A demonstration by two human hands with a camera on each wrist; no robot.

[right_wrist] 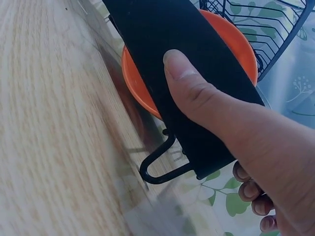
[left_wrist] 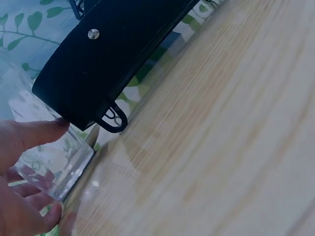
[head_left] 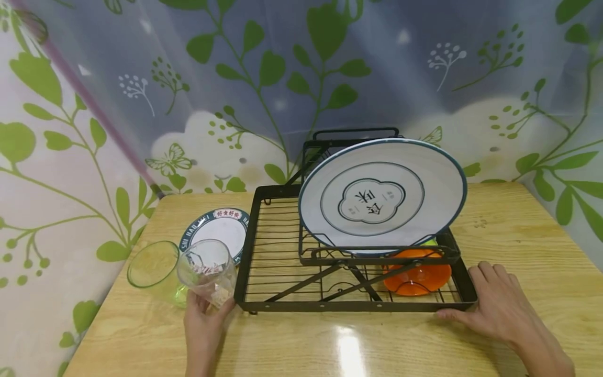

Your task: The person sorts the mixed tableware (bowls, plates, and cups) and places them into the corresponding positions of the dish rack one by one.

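Observation:
A black wire dish rack (head_left: 358, 306) stands on the table, with a raised upper tier. My right hand (head_left: 499, 309) grips its front right corner; the thumb (right_wrist: 189, 86) lies along the front face and the fingers curl round the side. At the front left corner, my left hand (head_left: 204, 324) holds a clear glass (head_left: 207, 267) low down, between thumb and fingers. Its thumb tip (left_wrist: 54, 130) is right at the rack's corner. A large white plate (head_left: 372, 199) with a blue rim leans upright in the upper tier. Below it sits an orange bowl (head_left: 416, 275) in the rack.
A green-tinted glass (head_left: 153, 267) stands left of the clear one. Behind the glasses lies a smaller plate (head_left: 219, 230) with a dark green lettered rim, beside the rack. A leaf-patterned curtain (head_left: 245, 94) hangs behind the wooden table (head_left: 301, 345).

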